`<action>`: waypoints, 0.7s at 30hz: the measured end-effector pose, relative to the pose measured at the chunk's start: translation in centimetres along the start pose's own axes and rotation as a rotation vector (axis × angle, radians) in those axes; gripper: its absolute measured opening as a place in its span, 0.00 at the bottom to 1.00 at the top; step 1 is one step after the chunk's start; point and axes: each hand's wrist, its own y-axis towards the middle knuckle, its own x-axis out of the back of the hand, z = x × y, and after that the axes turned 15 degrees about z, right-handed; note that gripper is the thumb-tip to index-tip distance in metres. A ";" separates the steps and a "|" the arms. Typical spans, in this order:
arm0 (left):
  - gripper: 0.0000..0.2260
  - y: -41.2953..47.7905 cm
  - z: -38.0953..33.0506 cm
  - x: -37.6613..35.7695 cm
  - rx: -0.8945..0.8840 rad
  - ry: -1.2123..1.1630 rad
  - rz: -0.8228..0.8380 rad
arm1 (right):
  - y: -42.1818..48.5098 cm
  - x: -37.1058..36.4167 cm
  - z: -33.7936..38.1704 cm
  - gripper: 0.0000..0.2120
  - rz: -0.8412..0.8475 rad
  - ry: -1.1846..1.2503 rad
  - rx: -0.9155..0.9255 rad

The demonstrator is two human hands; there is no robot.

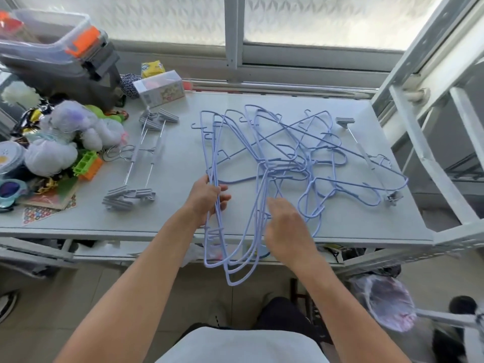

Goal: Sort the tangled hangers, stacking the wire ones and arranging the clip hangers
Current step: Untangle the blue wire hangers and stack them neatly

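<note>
A tangle of light-blue wire hangers (296, 153) covers the middle and right of the grey table (183, 142). My left hand (207, 196) grips the bars of several stacked wire hangers (230, 247) that stick out over the table's front edge. My right hand (286, 222) hovers over the same stack just to the right, fingers loosely bent, blurred. Grey clip hangers (141, 158) lie side by side at the left of the table. One more clip hanger (364, 153) lies under the tangle at the right.
Plush toys (70, 137), green and orange plastic pieces (87, 163), a small box (159, 89) and a clear bin (49, 30) crowd the table's left and back-left. A white metal frame (424, 142) borders the right side. A bag-lined bin (390, 302) stands on the floor at right.
</note>
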 end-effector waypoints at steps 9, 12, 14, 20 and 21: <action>0.13 0.8 0.3 -1.6 -0.014 0.162 -0.159 | 11.1 6.5 -3.0 0.26 0.104 -0.368 0.058; 0.20 0.8 0.3 -2.0 -0.020 0.237 -0.177 | 13.7 6.8 -2.8 0.15 0.291 -0.493 0.034; 0.23 0.7 0.4 -2.0 -0.015 0.239 -0.209 | 14.6 7.3 -3.1 0.11 0.347 -0.464 0.049; 0.22 0.7 0.8 -1.9 -0.066 0.221 -0.310 | 15.0 8.7 -4.6 0.03 0.369 -0.543 0.101; 0.20 0.6 0.9 -2.0 -0.079 0.197 -0.315 | 15.0 8.8 -4.8 0.02 0.349 -0.550 0.107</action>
